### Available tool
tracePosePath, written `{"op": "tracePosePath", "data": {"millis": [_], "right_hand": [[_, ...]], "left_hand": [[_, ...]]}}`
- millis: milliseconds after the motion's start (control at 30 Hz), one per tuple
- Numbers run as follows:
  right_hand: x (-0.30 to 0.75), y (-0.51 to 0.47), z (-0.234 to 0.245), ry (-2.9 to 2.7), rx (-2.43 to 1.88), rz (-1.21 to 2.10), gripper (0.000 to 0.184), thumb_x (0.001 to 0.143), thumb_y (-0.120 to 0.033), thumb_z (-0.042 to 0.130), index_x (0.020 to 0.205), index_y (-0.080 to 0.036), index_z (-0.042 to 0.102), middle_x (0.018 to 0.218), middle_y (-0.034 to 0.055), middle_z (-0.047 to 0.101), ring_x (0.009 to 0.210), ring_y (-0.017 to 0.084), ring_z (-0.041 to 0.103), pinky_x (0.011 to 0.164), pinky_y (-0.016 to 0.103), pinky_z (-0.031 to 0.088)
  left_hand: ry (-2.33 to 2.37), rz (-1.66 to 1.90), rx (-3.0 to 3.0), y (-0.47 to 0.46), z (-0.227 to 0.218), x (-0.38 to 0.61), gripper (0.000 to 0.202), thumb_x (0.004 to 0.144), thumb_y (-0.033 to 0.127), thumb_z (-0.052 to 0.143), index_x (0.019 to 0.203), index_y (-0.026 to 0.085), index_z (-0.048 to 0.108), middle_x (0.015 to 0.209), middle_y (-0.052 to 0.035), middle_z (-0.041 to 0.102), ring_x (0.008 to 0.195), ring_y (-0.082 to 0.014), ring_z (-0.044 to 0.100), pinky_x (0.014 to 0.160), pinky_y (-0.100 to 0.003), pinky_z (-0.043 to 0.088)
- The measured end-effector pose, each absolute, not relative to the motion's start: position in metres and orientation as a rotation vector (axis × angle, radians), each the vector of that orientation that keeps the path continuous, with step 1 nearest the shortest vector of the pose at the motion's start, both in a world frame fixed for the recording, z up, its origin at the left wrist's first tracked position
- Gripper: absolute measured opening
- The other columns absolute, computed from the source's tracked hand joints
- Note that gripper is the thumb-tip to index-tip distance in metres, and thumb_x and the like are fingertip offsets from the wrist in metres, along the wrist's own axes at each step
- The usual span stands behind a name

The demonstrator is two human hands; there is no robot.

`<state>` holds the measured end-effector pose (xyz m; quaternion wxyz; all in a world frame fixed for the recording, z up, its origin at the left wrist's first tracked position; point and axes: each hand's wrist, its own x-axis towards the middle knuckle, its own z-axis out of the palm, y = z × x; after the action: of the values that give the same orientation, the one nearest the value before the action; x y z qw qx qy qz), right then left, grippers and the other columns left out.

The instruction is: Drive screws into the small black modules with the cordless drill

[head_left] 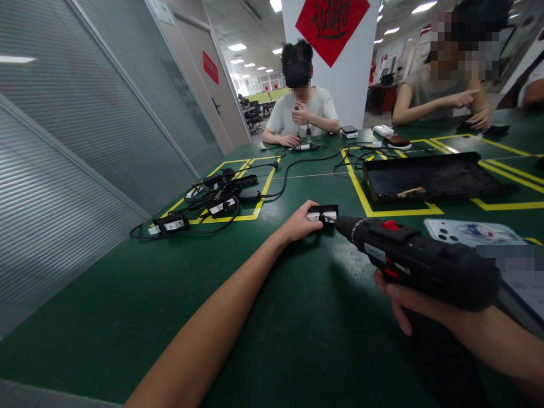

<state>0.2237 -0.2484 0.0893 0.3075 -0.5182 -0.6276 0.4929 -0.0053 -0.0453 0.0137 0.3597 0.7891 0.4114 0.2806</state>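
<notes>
My left hand (300,222) reaches out over the green table (263,317) and grips a small black power adapter (323,214) with a white label, holding it down on the surface. My right hand (403,297) is wrapped round the grip of a black cordless screwdriver (420,262) with red buttons. The tool lies nearly level and its tip touches the right end of the adapter. Most of my right hand is hidden under the tool's body.
A pile of black adapters with cables (212,198) lies at the left inside yellow tape lines. A black tray (429,178) sits ahead on the right, a phone (467,232) beside the tool. Two people sit at the table's far side.
</notes>
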Motion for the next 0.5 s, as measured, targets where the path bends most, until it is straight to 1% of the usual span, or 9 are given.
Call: {"op": "tracePosePath", "data": {"millis": [67, 100, 300, 500], "right_hand": [[0.2238, -0.2477, 0.0891, -1.659, -1.398, 1.377, 0.017, 0.089, -0.038, 0.049, 0.091, -0.023, 0.056, 0.06, -0.0023, 0.061, 0.066, 0.019, 0.061, 0.079, 0.037, 0.043], [0.224, -0.2475, 0.0888, -1.655, -1.403, 1.395, 0.017, 0.089, -0.038, 0.049, 0.092, -0.023, 0.056, 0.06, -0.0022, 0.061, 0.067, 0.019, 0.061, 0.081, 0.038, 0.043], [0.2251, -0.2477, 0.0878, -1.656, -1.41, 1.423, 0.019, 0.088, -0.041, 0.048, 0.09, -0.024, 0.057, 0.059, -0.0023, 0.061, 0.069, 0.02, 0.061, 0.081, 0.039, 0.042], [0.225, -0.2494, 0.0894, -1.677, -1.459, 1.375, 0.02, 0.089, -0.041, 0.047, 0.091, -0.024, 0.057, 0.059, -0.0021, 0.061, 0.071, 0.02, 0.061, 0.079, 0.038, 0.043]], "left_hand": [[1.053, 0.728, 2.039, -0.0455, 0.014, -0.005, 0.045, 0.067, 0.026, 0.061, 0.109, 0.017, 0.048, 0.094, -0.0019, 0.058, 0.08, -0.0154, 0.055, 0.072, -0.027, 0.045], [1.053, 0.733, 2.039, -0.0457, 0.0141, -0.0049, 0.045, 0.067, 0.026, 0.06, 0.109, 0.017, 0.048, 0.093, -0.0018, 0.058, 0.08, -0.0153, 0.055, 0.072, -0.026, 0.045], [1.072, 0.738, 2.02, -0.0468, 0.0137, -0.0044, 0.044, 0.067, 0.026, 0.061, 0.108, 0.018, 0.049, 0.091, -0.002, 0.057, 0.077, -0.0147, 0.054, 0.069, -0.026, 0.044], [1.04, 0.745, 2.025, -0.0452, 0.0111, -0.0059, 0.044, 0.068, 0.027, 0.061, 0.109, 0.019, 0.048, 0.091, -0.001, 0.057, 0.077, -0.0144, 0.053, 0.068, -0.025, 0.044]]}}
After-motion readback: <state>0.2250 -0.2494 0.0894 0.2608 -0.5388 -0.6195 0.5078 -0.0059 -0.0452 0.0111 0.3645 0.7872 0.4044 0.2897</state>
